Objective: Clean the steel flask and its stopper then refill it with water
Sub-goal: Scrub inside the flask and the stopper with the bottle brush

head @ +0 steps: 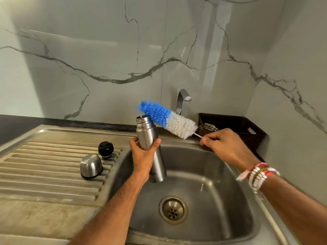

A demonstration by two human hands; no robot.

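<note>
1. The steel flask (147, 137) is in the left hand (143, 156), above the sink (221, 200). Its mouth is open and points up, and the body leans a little.
2. The left hand grips the flask around the upper middle, with the thumb on the right side and the fingers wrapped behind.
3. The right hand (224, 144) pinches the thin white handle of the bottle brush (168, 119) with curled fingers.
4. The blue end of the brush is just beside the flask mouth. I cannot tell if it touches.
5. The black stopper (105, 149) stands on the drainboard (44, 174), left of the flask and well apart from both hands.
6. The steel cap (90, 166) lies near the stopper, with its open side down.
7. Both forearms reach forward over the sink. The right wrist wears bead bracelets (258, 175).
</note>
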